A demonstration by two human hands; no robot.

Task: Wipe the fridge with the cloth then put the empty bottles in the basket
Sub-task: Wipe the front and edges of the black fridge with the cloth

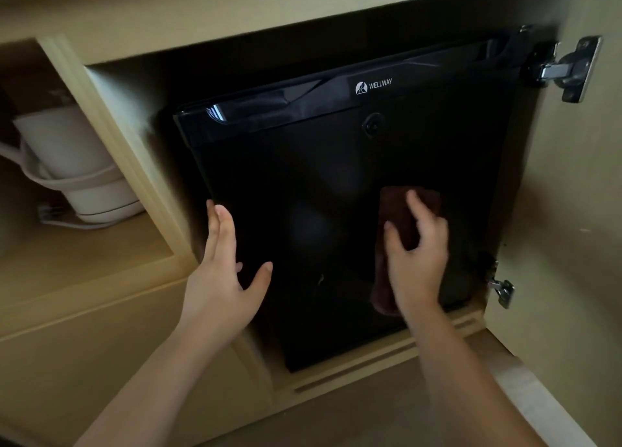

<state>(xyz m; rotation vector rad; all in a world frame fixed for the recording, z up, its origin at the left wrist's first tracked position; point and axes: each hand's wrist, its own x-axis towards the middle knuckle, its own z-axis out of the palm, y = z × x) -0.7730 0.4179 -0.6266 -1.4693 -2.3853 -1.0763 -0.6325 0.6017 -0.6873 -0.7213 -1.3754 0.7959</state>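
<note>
A small black fridge (pixel 323 184) with a white WELLWAY logo stands shut inside a beige cabinet. My right hand (pixel 415 254) presses a dark brown cloth (pixel 400 211) flat against the lower right of the fridge door, fingers spread over it; part of the cloth hangs below my palm. My left hand (pixel 223 265) rests with straight fingers on the door's left edge, thumb spread out. No bottles or basket are in view.
The cabinet door (pixel 579 211) stands open at the right, with metal hinges (pixel 565 69) at top and bottom. A white kettle (pixel 74 164) with its cord sits on a shelf in the left compartment. A wooden sill runs below the fridge.
</note>
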